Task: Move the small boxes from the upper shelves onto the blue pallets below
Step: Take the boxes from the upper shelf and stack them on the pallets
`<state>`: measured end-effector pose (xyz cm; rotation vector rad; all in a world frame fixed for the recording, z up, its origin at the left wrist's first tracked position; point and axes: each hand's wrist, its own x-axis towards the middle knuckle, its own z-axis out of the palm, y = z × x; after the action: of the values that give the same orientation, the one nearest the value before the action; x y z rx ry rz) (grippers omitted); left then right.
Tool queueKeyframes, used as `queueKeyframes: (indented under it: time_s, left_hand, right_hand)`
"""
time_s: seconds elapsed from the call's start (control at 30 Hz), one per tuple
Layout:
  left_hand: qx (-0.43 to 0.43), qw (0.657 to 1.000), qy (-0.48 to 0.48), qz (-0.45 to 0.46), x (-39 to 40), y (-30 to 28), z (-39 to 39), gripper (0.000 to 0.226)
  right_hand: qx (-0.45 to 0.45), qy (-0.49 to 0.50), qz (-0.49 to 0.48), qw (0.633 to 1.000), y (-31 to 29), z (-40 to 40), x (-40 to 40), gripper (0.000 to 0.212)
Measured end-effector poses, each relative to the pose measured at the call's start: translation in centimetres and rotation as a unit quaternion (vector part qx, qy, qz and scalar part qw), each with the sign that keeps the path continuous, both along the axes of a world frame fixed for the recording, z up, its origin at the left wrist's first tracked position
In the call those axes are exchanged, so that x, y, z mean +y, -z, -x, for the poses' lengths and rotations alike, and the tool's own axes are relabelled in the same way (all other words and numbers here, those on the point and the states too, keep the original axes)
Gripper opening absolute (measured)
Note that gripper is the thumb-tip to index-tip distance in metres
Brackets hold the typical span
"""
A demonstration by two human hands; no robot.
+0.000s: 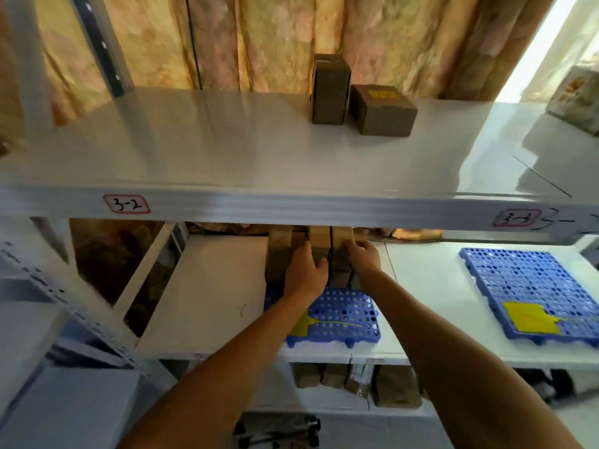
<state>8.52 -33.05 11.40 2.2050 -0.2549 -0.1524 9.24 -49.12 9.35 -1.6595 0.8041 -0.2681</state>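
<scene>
Two small brown boxes stand on the upper shelf (227,150): an upright one (330,89) and a lower one with a yellow label (382,108) beside it. Under that shelf, several upright brown boxes sit at the back of a blue pallet (343,322). My left hand (304,270) grips one middle box (319,243), thumb on its right side. My right hand (363,254) grips the box next to it (342,251) from the right. The box tops are hidden by the shelf edge.
A second blue pallet (531,290) with a yellow tag lies on the middle shelf at the right. More brown boxes (356,380) stand on the bottom shelf. Shelf edge labels read 3-2 (127,204) and 3-3 (517,218). A curtain hangs behind the rack.
</scene>
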Motion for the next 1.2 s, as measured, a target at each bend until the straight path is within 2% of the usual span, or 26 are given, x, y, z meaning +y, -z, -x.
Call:
queueKeyframes:
  time_s: [0.1, 0.13, 0.17, 0.23, 0.3, 0.37, 0.57, 0.7, 0.77, 0.83, 0.9, 1.0, 1.2]
  left_hand:
    - [-0.184, 0.978, -0.073, 0.072, 1.9, -1.4, -0.3, 0.045]
    - [-0.221, 0.967, -0.105, 0.075, 2.9, -1.4, -1.1, 0.041]
    - [-0.223, 0.963, -0.132, 0.069, 4.0, -0.9, -2.3, 0.04]
    - [-0.111, 0.982, -0.148, 0.046, 6.0, 0.0, -4.7, 0.049]
    - [0.042, 0.993, -0.1, 0.038, 7.0, 1.1, -6.3, 0.056]
    - [0.106, 0.992, -0.06, 0.037, 7.1, 1.5, -6.6, 0.057]
    - [0.11, 0.992, -0.05, 0.046, 6.8, 1.8, -6.6, 0.055]
    - [0.112, 0.99, -0.057, 0.068, 7.6, 2.3, -7.5, 0.057]
    - [0.105, 0.991, -0.062, 0.051, 8.5, 3.0, -7.5, 0.058]
    - [0.104, 0.993, -0.058, 0.024, 9.6, 3.9, -6.8, 0.06]
    - [0.127, 0.991, -0.048, -0.001, 11.0, 4.6, -5.0, 0.06]
    - [0.144, 0.988, -0.017, -0.053, 12.6, 4.8, -1.5, 0.062]
    - [0.067, 0.991, 0.026, -0.112, 13.3, 0.0, 6.8, 0.054]
  right_hand:
    - [-0.004, 0.004, 0.023, 1.0, 0.2, -0.7, 0.1, 0.029]
    - [-0.008, 0.0, 0.033, 0.999, 0.1, -0.9, 0.2, 0.023]
    - [-0.008, -0.005, 0.04, 0.999, 0.1, -0.9, 0.4, 0.015]
    - [-0.007, -0.015, 0.05, 0.999, 0.1, -0.8, 0.9, 0.017]
    - [0.006, -0.023, 0.063, 0.998, 0.4, -0.9, 1.2, 0.021]
    - [0.011, -0.042, 0.064, 0.997, 0.4, -1.1, 1.6, 0.02]
    - [0.019, -0.072, 0.091, 0.993, -0.9, -0.5, 2.9, 0.016]
    - [0.022, -0.038, 0.101, 0.994, -1.7, 0.9, 2.8, 0.034]
    - [0.042, -0.016, 0.118, 0.992, -2.0, 2.1, 2.5, 0.034]
    - [0.072, -0.021, 0.136, 0.988, -2.2, 3.7, 2.5, 0.045]
    - [0.111, -0.051, 0.175, 0.977, -2.4, 5.6, 2.7, 0.051]
    - [0.148, -0.111, 0.239, 0.953, -3.1, 8.9, 3.4, 0.048]
    - [0.121, -0.196, 0.357, 0.905, -6.5, 16.8, 5.4, 0.036]
